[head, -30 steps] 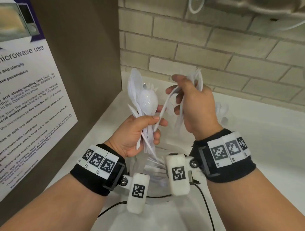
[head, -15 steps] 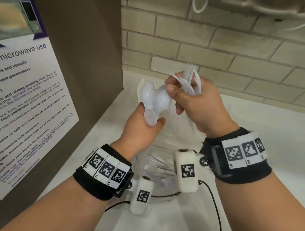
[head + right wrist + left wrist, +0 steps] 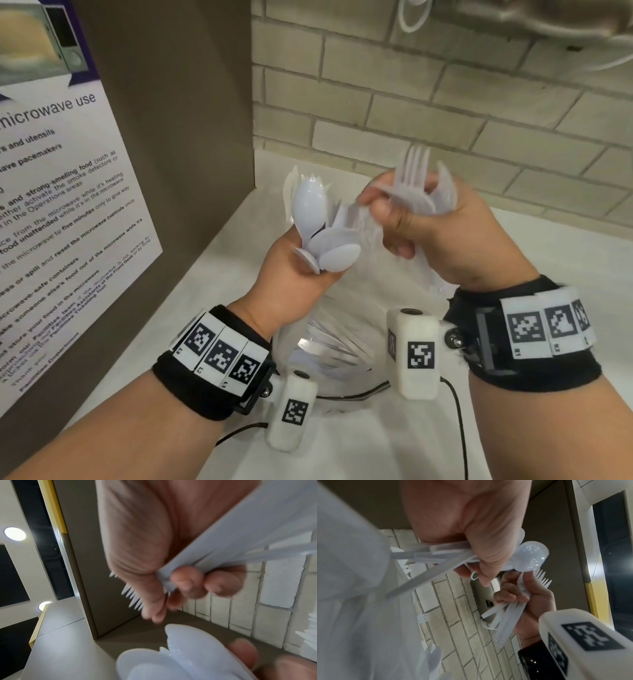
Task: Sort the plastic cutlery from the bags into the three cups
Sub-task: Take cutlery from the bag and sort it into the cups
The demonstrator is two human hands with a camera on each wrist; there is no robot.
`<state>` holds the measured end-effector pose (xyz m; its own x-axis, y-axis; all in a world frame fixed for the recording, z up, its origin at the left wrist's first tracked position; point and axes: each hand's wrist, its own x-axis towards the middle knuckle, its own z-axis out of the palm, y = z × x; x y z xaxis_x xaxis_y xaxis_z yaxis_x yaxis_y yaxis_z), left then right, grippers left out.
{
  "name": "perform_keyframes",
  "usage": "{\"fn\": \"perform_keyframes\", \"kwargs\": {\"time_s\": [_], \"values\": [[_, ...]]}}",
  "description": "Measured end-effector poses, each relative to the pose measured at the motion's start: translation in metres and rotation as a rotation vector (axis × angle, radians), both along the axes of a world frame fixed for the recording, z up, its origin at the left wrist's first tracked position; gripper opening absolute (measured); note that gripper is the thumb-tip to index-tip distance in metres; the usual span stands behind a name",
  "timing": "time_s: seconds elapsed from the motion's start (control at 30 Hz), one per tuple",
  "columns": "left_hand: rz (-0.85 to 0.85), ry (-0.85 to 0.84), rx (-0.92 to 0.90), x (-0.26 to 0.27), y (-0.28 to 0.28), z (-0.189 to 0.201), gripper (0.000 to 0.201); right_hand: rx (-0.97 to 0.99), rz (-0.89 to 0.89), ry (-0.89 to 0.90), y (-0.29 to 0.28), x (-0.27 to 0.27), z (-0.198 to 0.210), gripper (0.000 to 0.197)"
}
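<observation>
Brick wall, white table; head view: left hand grips mixed spoons, right hand grips forks, likely kept apart by type above a clear bag. Left wrist view: both fists wrap handles. Right wrist view: fingers clamp fork handles. Cups unseen.

The left hand covers the handles of the spoons it grips, so their count cannot be told. The right hand hides the middle of its forks. Both wrist cameras and the forearms hide much of the clear bag on the surface; its contents are a blur. In the right wrist view the fingers are smeared, and the spoons are cut off by the bottom edge. The poster runs off the left edge.
</observation>
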<state>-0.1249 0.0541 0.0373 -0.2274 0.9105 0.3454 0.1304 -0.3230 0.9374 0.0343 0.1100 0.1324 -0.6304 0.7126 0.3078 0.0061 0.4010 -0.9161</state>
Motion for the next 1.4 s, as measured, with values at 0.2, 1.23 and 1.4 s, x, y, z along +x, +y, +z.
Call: {"fn": "perform_keyframes", "kwargs": {"time_s": [0.2, 1.23, 1.4], "values": [[-0.142, -0.05, -0.018, 0.002, -0.004, 0.007, 0.019, 0.04, 0.013, -0.013, 0.0, -0.007, 0.003, 0.022], [-0.121, 0.195, -0.119, 0.001, -0.003, -0.001, 0.029, -0.089, -0.484, 0.501, 0.013, -0.021, 0.01, 0.014], [-0.04, 0.444, -0.05, -0.002, -0.002, -0.008, 0.032, -0.015, -0.632, 0.714, 0.016, -0.013, 0.009, 0.034]]}}
